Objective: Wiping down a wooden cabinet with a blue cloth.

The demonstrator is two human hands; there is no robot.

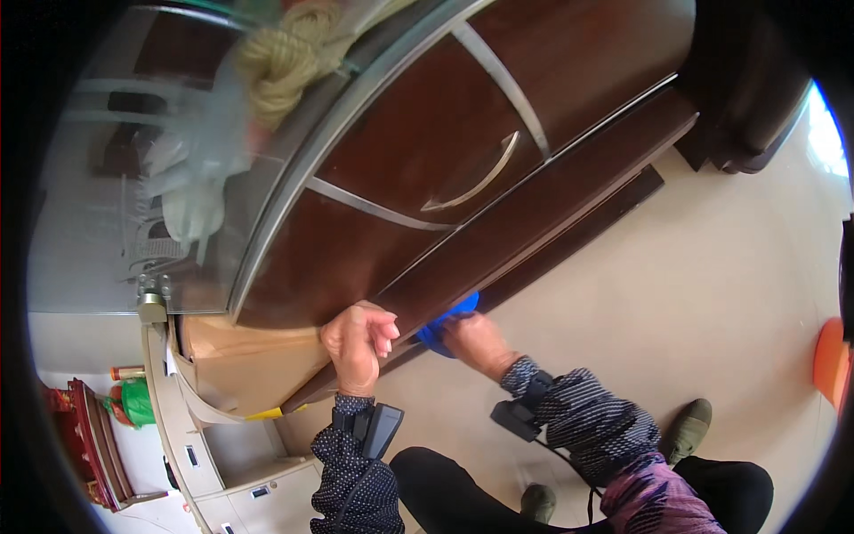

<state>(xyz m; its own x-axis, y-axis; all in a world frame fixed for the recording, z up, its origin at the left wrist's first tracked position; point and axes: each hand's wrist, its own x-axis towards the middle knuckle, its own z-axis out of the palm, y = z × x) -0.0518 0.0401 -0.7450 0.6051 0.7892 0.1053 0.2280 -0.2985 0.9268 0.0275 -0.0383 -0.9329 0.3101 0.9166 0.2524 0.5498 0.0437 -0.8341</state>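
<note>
Beneath the edge of a dark brown wooden cabinet [413, 147] with curved metal strips and a metal handle [477, 177], my right hand [477, 340] grips a blue cloth [460, 307]. The cloth lies against the lower ledge [567, 193] of the cabinet, and part of it is hidden by the hand. My left hand [363, 340] is by the cabinet's near left corner, its fingers curled and nothing visible in them. Whether it touches the ledge cannot be told.
A glass top [267, 180] covers the cabinet; a beige yarn bundle [287, 60] and plastic bags [193, 193] are seen there. To the left are a cardboard box [260, 354] and a pale drawer unit [267, 500]. An orange container [829, 360] stands on the floor at right.
</note>
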